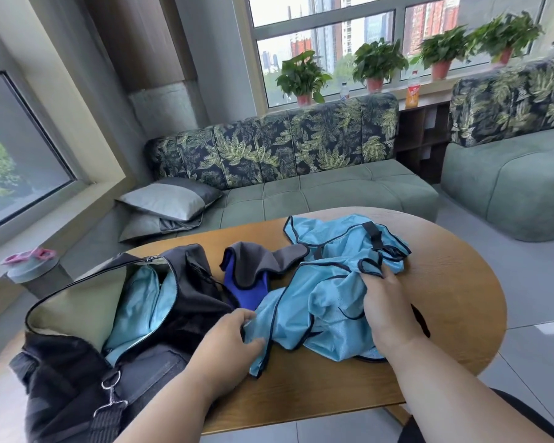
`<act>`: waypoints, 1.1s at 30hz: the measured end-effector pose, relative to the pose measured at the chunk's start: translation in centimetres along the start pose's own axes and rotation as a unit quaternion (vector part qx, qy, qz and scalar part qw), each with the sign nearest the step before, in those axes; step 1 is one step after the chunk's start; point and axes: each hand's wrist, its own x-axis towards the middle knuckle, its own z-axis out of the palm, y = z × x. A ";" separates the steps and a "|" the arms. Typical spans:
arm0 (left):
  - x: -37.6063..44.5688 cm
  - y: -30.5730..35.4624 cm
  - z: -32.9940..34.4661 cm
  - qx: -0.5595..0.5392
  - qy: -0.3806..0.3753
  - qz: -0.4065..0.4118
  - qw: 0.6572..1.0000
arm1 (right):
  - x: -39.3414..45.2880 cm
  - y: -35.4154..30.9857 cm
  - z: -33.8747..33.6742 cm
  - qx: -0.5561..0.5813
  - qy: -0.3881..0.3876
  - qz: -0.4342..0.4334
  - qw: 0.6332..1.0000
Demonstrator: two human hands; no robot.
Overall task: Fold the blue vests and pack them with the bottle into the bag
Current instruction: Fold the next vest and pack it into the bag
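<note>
Light blue mesh vests with dark trim (327, 289) lie crumpled on the wooden table (445, 298), right of centre. My left hand (231, 340) pinches a lower edge of the nearest vest. Further right, my right hand (387, 311) grips a bunched upper part of the same heap. The black bag (115, 314) lies open at the left, with blue fabric (141, 302) showing inside it. A bottle with a pink lid (29, 265) stands at the far left, beyond the bag.
A grey and dark blue item (253, 276) lies between bag and vests. Behind the table are a green sofa (317, 187) with cushions (167, 199), another seat (509, 180) at the right, and potted plants (304, 75) on the windowsill.
</note>
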 end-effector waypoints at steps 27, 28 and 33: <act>-1.2 4.4 -0.6 -0.322 0.040 0.035 0.945 | -2.5 0.7 1.2 -0.189 -0.325 0.003 0.927; -1.2 4.3 -0.4 -0.320 0.036 0.040 0.946 | -2.6 0.7 1.2 -0.182 -0.344 0.012 0.921; -0.5 3.3 -0.9 -0.057 0.199 0.070 0.976 | -2.5 1.1 1.4 -0.211 -0.295 0.010 0.932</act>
